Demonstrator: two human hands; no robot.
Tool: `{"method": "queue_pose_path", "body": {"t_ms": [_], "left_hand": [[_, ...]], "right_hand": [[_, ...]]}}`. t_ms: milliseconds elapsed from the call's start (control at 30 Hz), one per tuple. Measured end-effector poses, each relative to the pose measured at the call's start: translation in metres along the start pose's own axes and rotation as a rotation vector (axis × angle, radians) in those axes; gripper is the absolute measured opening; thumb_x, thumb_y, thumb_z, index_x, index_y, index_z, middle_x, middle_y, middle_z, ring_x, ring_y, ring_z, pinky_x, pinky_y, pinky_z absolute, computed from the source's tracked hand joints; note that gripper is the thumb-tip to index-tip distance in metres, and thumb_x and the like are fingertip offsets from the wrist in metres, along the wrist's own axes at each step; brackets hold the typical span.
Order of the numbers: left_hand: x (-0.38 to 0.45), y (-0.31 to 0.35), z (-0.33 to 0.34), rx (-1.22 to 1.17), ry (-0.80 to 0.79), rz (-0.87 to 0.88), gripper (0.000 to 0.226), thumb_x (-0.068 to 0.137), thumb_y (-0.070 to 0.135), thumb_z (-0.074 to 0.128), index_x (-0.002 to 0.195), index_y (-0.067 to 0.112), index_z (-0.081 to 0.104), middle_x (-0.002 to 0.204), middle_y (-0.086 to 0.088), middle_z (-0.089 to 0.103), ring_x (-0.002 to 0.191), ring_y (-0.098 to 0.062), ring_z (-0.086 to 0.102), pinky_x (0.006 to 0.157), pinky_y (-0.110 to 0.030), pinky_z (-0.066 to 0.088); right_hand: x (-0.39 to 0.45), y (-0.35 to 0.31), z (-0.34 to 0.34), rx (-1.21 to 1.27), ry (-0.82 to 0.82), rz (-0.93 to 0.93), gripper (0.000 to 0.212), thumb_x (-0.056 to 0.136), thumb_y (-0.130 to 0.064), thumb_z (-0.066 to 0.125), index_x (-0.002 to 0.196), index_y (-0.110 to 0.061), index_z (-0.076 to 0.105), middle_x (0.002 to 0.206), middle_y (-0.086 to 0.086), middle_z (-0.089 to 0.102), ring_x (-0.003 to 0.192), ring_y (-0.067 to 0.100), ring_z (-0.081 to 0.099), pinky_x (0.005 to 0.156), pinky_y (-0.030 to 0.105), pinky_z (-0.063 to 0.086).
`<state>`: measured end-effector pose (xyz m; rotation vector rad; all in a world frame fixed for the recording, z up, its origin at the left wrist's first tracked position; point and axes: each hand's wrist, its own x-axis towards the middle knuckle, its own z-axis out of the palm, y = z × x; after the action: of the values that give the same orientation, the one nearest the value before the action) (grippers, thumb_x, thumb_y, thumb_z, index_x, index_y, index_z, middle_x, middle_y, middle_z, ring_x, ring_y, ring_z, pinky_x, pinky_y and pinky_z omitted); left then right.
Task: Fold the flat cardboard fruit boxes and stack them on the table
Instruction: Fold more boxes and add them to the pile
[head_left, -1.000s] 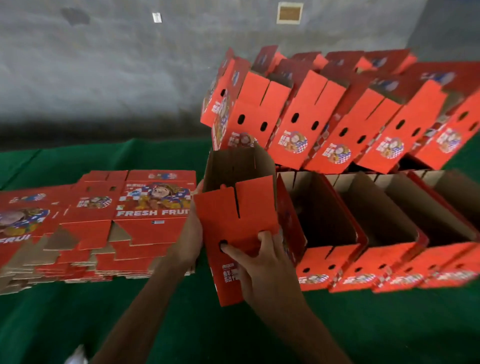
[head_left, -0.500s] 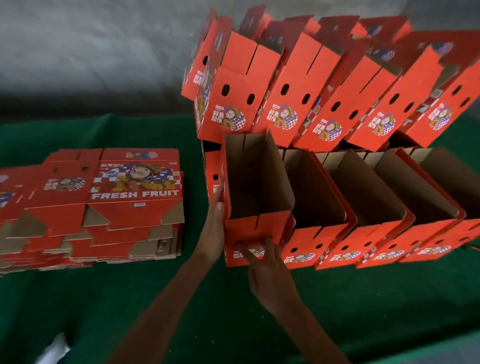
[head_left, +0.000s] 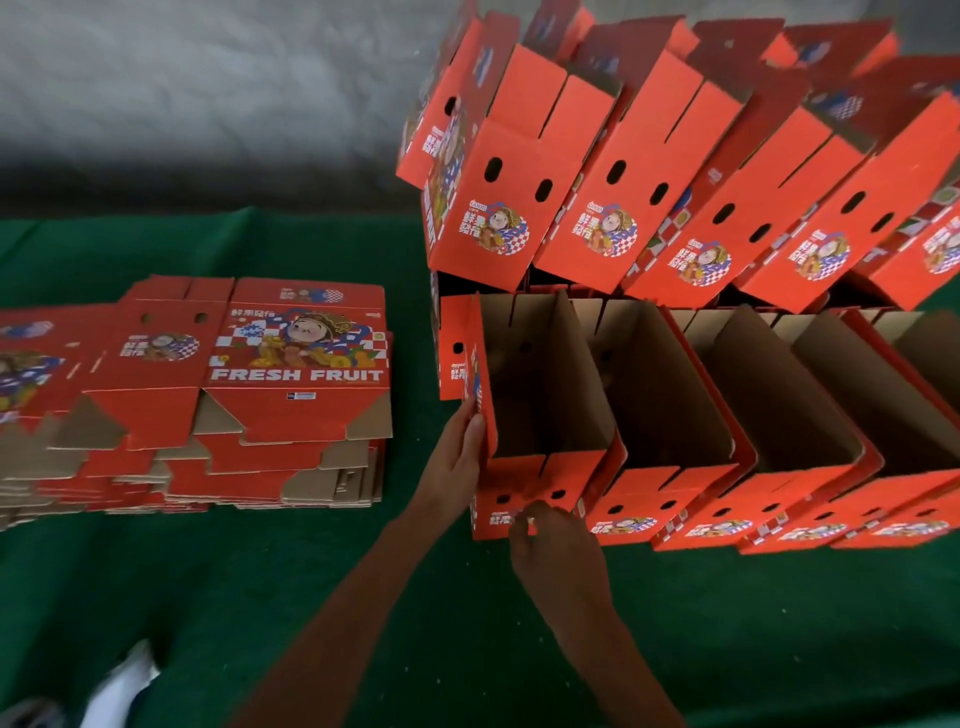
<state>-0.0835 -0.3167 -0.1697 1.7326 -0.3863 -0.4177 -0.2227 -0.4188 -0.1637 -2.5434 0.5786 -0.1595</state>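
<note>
A folded red fruit box (head_left: 540, 395) stands open-topped at the left end of a row of folded boxes (head_left: 779, 441) on the green table (head_left: 260, 597). My left hand (head_left: 460, 452) lies flat against this box's left wall. My right hand (head_left: 550, 540) touches its front face near the two holes, fingers curled. A second row of folded boxes (head_left: 649, 171) leans on top of the lower row. A pile of flat boxes (head_left: 249, 395) printed "FRESH FRUIT" lies to the left.
A grey wall (head_left: 208, 93) runs behind the table. Something white (head_left: 122, 686) shows at the lower left edge. Bare green cloth lies between the flat pile and the folded rows, and in front of them.
The box I held tilted in the air has come down onto the table at the left end of the lower row. Both hands stayed on it.
</note>
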Motion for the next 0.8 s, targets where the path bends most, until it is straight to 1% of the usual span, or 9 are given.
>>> {"method": "queue_pose_path", "body": {"t_ms": [67,133,267,333,433,500,667,733,800], "left_hand": [[-0.005,-0.004,-0.015,0.067,0.033,0.059,0.061,0.098,0.069,0.036,0.150,0.038,0.041,0.143,0.026,0.048,0.127,0.017,0.045,0.110,-0.020,0.039],[-0.013,-0.005,-0.037,0.177,0.096,0.144,0.044,0.102,0.059,0.042,0.143,0.043,0.044,0.131,0.031,0.051,0.121,0.017,0.050,0.096,-0.009,0.046],[-0.022,-0.010,-0.107,0.473,0.304,0.230,0.039,0.106,0.044,0.048,0.142,0.030,0.049,0.136,0.008,0.056,0.101,0.001,0.063,0.084,-0.026,0.057],[-0.023,-0.014,-0.148,0.604,0.419,0.194,0.045,0.104,0.034,0.055,0.148,0.024,0.047,0.143,-0.001,0.054,0.113,-0.014,0.062,0.093,-0.039,0.056],[-0.021,-0.024,-0.213,0.787,0.505,0.043,0.059,0.100,0.032,0.063,0.154,0.023,0.042,0.157,-0.006,0.041,0.144,-0.026,0.038,0.118,-0.052,0.037],[-0.018,-0.030,-0.249,0.865,0.499,-0.072,0.064,0.098,0.039,0.063,0.156,0.029,0.036,0.163,-0.003,0.030,0.150,-0.025,0.026,0.124,-0.051,0.024],[-0.010,-0.051,-0.305,1.014,0.498,-0.294,0.081,0.095,0.056,0.058,0.161,0.028,0.019,0.170,-0.008,0.008,0.157,-0.032,0.001,0.124,-0.057,-0.002],[-0.008,-0.057,-0.316,1.012,0.536,-0.406,0.090,0.097,0.065,0.045,0.162,0.015,0.008,0.171,-0.014,0.002,0.157,-0.034,-0.003,0.125,-0.057,-0.004],[-0.009,-0.061,-0.318,1.010,0.542,-0.465,0.101,0.096,0.076,0.030,0.162,0.004,0.001,0.170,-0.019,-0.004,0.158,-0.034,-0.005,0.126,-0.053,-0.004]], "right_hand": [[-0.002,-0.018,-0.002,0.229,-0.100,-0.013,0.024,0.106,-0.037,0.050,0.106,-0.023,0.069,0.092,-0.007,0.071,0.075,0.004,0.064,0.075,0.025,0.056],[-0.002,-0.041,0.001,0.477,-0.231,-0.021,0.030,0.105,-0.042,0.051,0.131,-0.031,0.061,0.117,-0.012,0.067,0.100,-0.003,0.064,0.089,0.018,0.052],[0.020,-0.083,0.032,0.603,-0.295,-0.058,0.053,0.104,-0.045,0.053,0.154,-0.030,0.041,0.148,-0.013,0.048,0.131,0.003,0.050,0.112,0.032,0.045],[0.040,-0.105,0.051,0.597,-0.281,-0.052,0.055,0.104,-0.042,0.054,0.155,-0.026,0.039,0.154,-0.008,0.047,0.135,0.008,0.048,0.114,0.036,0.043],[0.071,-0.135,0.077,0.540,-0.259,-0.076,0.051,0.104,-0.040,0.055,0.151,-0.024,0.042,0.151,-0.005,0.051,0.132,0.010,0.050,0.102,0.025,0.042],[0.091,-0.147,0.093,0.462,-0.220,-0.089,0.048,0.103,-0.037,0.058,0.147,-0.022,0.045,0.146,-0.002,0.054,0.130,0.012,0.052,0.095,0.021,0.038],[0.133,-0.153,0.125,0.313,-0.289,0.048,0.061,0.100,-0.035,0.064,0.151,-0.013,0.041,0.149,0.007,0.048,0.133,0.024,0.052,0.106,0.035,0.046],[0.143,-0.153,0.135,0.352,-0.306,0.114,0.047,0.098,-0.035,0.067,0.135,-0.010,0.052,0.134,0.009,0.059,0.117,0.024,0.061,0.093,0.036,0.052],[0.149,-0.155,0.138,0.377,-0.262,0.152,0.022,0.094,-0.034,0.070,0.105,-0.018,0.060,0.111,0.005,0.064,0.093,0.018,0.064,0.074,0.031,0.051]]}}
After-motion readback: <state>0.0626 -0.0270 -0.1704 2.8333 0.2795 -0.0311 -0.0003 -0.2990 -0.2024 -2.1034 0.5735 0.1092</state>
